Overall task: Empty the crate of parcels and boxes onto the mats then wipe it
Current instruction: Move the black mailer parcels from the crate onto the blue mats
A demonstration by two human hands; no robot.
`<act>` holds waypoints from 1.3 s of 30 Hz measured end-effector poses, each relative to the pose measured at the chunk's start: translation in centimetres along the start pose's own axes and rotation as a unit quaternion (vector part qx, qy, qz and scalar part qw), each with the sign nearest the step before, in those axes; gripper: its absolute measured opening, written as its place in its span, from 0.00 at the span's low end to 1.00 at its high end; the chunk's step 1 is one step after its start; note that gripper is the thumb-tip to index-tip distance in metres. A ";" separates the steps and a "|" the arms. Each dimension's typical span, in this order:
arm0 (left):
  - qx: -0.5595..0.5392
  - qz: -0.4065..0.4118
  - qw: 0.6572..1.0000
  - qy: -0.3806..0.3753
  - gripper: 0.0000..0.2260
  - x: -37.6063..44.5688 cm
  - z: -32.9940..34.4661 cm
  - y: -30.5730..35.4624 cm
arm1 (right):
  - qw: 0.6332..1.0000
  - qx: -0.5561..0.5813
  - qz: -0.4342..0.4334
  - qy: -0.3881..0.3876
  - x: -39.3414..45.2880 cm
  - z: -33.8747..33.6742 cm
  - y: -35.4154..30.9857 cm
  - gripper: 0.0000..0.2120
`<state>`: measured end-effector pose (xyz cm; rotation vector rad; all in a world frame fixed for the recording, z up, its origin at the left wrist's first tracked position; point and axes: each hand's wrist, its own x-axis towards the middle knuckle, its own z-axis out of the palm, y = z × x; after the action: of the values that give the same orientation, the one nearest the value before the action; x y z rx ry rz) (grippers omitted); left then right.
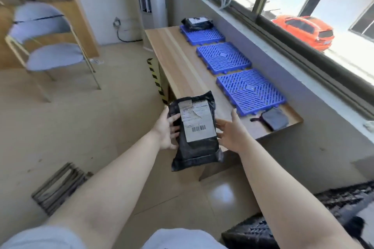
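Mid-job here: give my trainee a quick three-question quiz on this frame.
1. True or false: the far mat already carries a parcel.
2. How many blue mats lie on the table? A) two B) three C) four
3. Fill in: the grey cloth lies beside the ____ mat.

Key: 1 true. 2 B. 3 nearest; meanwhile the left hand grips the black parcel while the right hand touches its edge with straight fingers.

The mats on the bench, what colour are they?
Blue mats, slatted grid pattern; seen in the head view.
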<state>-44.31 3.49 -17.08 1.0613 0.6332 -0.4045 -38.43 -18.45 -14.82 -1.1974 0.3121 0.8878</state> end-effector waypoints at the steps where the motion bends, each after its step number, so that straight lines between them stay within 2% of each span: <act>1: -0.018 0.000 1.000 0.014 0.34 0.0 -2.2 0.0 | 1.000 -0.008 0.015 -0.008 1.4 1.6 0.3 0.40; 7: -0.129 -0.003 0.989 0.075 0.33 -0.6 -11.2 -0.5 | 0.990 -0.105 0.088 -0.018 9.0 9.3 1.7 0.42; 10: -0.170 -0.003 0.980 0.103 0.33 -0.2 -13.6 0.0 | 0.985 -0.138 0.098 -0.019 12.3 12.0 1.5 0.43; 15: -0.194 0.008 0.967 0.163 0.30 1.9 -16.7 2.9 | 0.980 -0.147 0.119 -0.067 17.3 15.3 -0.6 0.42; 18: -0.181 0.006 0.966 0.185 0.30 4.1 -18.4 6.2 | 0.976 -0.143 0.120 -0.116 20.8 16.6 -3.0 0.38; 26: -0.144 0.014 0.967 0.211 0.30 12.2 -20.8 18.3 | 0.969 -0.062 0.149 -0.188 32.2 19.7 -12.9 0.41; 32: -0.145 0.017 0.960 0.237 0.30 18.7 -22.8 26.7 | 0.968 -0.057 0.150 -0.191 41.0 22.8 -18.8 0.42; 39: -0.168 0.016 0.960 0.225 0.33 26.0 -27.0 35.1 | 0.977 -0.053 0.119 -0.167 49.1 27.4 -24.1 0.42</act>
<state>-11.57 42.93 -19.57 0.8362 1.0474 -0.0165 4.22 25.13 -19.94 -1.0987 0.1374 1.3086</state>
